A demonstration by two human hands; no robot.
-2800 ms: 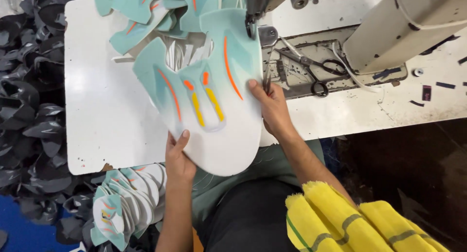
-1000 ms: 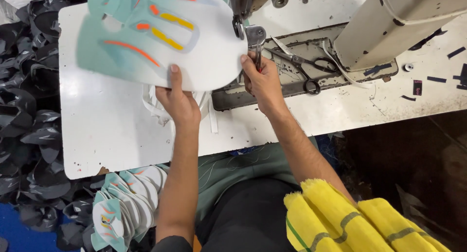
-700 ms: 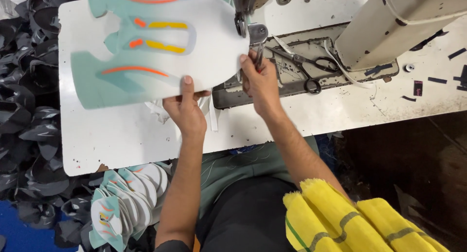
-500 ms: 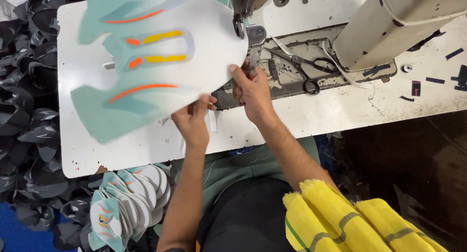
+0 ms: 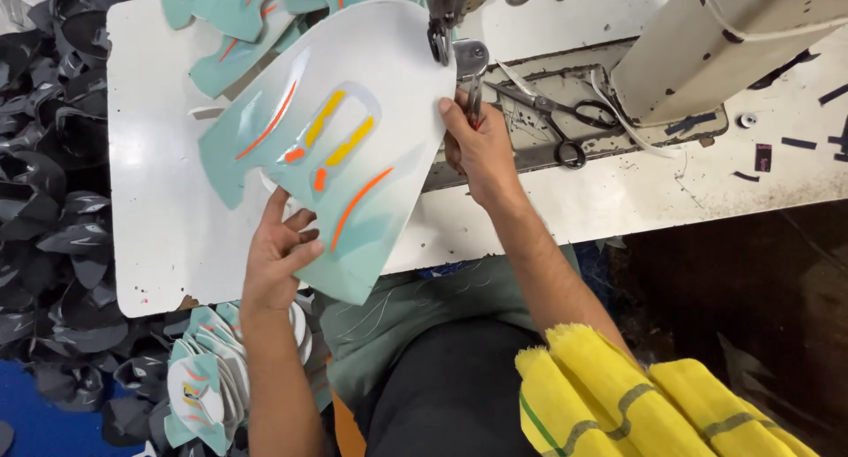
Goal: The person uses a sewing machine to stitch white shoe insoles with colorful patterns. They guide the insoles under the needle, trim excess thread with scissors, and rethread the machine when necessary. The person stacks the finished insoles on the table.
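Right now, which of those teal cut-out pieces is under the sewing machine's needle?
The big white-and-teal piece with orange and yellow stripes, held by both hands; the others lie stacked.

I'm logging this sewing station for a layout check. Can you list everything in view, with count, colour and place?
Cut panel: one, white and teal with orange and yellow stripes, on the table under the needle, held by both hands.
More cut panels: several, teal, top left of the table.
Table: one, white.
Sewing machine: one, cream, upper right.
Scissors: one pair, black handles, on the machine bed.
Stacked panels: a pile, teal and white, below the table edge.
Dark pieces: many, black, heaped at left.
Yellow sacks: a few, bottom right.
Left hand: on the panel's lower edge.
Right hand: at the panel's right edge by the needle.
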